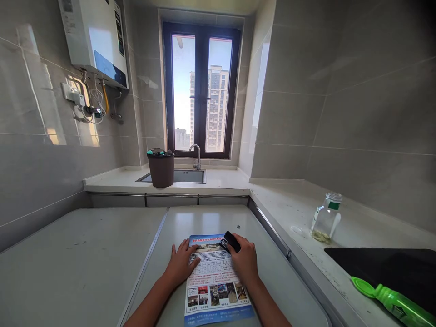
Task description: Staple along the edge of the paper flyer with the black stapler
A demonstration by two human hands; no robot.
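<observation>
A printed leaflet (214, 290) with a blue border, text and small photos lies flat on the grey table (102, 254) in front of me. My left hand (180, 262) rests flat on its upper left part, fingers spread. My right hand (244, 260) is closed around a small black stapler (230, 241) that sits at the leaflet's top right corner. A tiny dark speck (238, 226) lies on the table just beyond the stapler.
To the right runs a white counter (299, 213) with a glass jar (326, 219), a black cooktop (391, 270) and a green bottle (395, 303). Farther back are a sink (185, 176) with tap, a brown bin (161, 168), a window and a wall-mounted water heater (95, 38).
</observation>
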